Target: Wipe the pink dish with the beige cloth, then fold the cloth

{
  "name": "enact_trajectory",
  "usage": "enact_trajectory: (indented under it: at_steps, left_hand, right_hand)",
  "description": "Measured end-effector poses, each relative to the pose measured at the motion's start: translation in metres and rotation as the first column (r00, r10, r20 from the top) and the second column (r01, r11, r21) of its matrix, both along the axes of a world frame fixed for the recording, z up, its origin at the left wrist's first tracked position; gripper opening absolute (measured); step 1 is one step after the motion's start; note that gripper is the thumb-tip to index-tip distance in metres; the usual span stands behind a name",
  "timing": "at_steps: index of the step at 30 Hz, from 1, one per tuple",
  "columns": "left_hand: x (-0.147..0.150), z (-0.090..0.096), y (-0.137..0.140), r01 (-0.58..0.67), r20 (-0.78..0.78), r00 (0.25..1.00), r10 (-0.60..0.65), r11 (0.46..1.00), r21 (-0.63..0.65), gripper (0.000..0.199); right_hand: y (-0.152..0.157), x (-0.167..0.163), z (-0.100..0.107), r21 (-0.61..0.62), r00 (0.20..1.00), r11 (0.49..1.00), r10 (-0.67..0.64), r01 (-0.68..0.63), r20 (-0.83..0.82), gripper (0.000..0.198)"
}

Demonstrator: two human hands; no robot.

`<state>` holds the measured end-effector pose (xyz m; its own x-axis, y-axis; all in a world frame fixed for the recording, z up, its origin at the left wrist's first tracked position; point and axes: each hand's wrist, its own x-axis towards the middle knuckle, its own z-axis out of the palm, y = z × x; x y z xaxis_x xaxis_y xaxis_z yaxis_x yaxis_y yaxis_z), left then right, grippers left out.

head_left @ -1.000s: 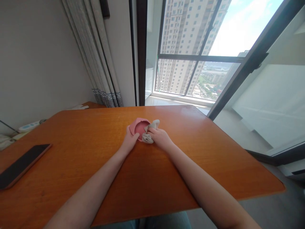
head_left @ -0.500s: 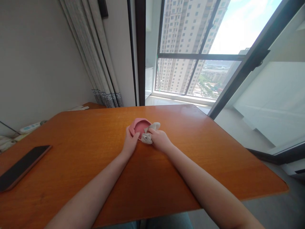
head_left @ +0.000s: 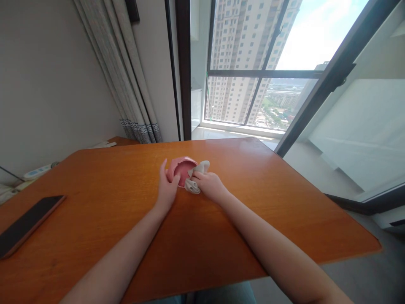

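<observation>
A pink faceted bowl-like dish (head_left: 182,169) is tilted toward me over the middle of the wooden table (head_left: 202,236). My left hand (head_left: 167,188) grips its left side, thumb at the near rim and a finger raised along the outer wall. In my right hand (head_left: 210,185) is a crumpled whitish cloth (head_left: 193,185), pinched between the fingers and pressed at the dish's right rim. Part of the cloth sticks up above my fingers. The cloth and right hand hide the dish's right edge.
At the left lies a dark phone-like slab (head_left: 28,223) with a reddish edge. A white power strip (head_left: 39,171) sits beyond the table's left edge. Behind the table are a grey curtain (head_left: 126,76) and a large dark-framed window (head_left: 262,74).
Both hands, the dish and the cloth appear slightly further left, partly with a small shift of the view. A finger of my left hand has lifted from the dish's side.
</observation>
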<state>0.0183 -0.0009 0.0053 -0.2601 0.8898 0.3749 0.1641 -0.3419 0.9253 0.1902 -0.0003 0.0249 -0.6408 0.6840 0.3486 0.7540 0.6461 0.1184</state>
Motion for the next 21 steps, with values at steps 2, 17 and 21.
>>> enact_trajectory:
  at_steps: [2, 17, 21]
  left_hand:
    - [0.012, -0.003, -0.008, -0.028, 0.105, 0.994, 0.026, 1.000, 0.012, 0.067]
    - [0.014, 0.003, -0.015, -0.087, 0.083, 0.994, 0.076, 0.987, 0.136, 0.068]
    - [0.009, 0.002, -0.011, -0.088, 0.075, 0.994, 0.081, 0.990, 0.106, 0.053]
  right_hand:
    - [-0.005, -0.008, -0.002, 0.010, 0.999, 1.000, -0.011, 0.012, -0.037, 0.024]
    - [-0.006, -0.011, -0.010, 0.141, 0.996, 0.990, 0.017, -0.005, -0.084, 0.030]
    - [-0.006, -0.013, -0.008, 0.129, 0.996, 0.990, 0.065, -0.055, -0.069, 0.030]
